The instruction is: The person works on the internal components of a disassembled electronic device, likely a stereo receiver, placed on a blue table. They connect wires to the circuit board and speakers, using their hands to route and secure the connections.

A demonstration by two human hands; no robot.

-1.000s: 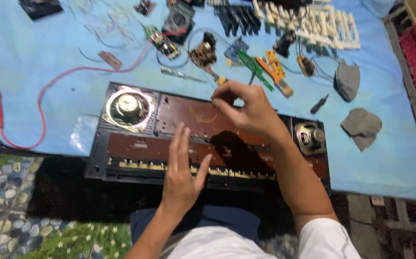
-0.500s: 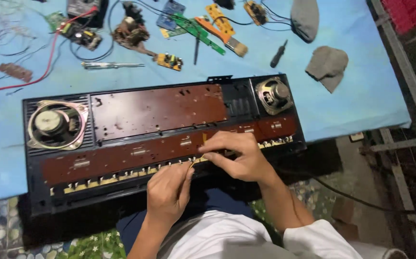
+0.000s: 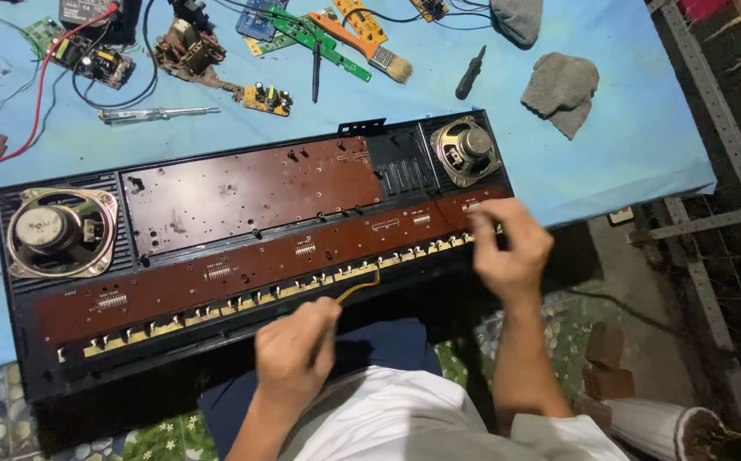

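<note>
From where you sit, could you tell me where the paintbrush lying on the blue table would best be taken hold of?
Probably by the orange handle of the paintbrush, from above. It lies flat and slanted, its bristles pointing down-right toward the open keyboard case. The handle is the long, narrow part, though circuit boards lie close against it. Your right hand looks nearer than the left hand.

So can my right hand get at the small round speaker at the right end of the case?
Probably yes. Your right hand is just below the small speaker, which lies uncovered in the open case, with nothing between them.
</note>
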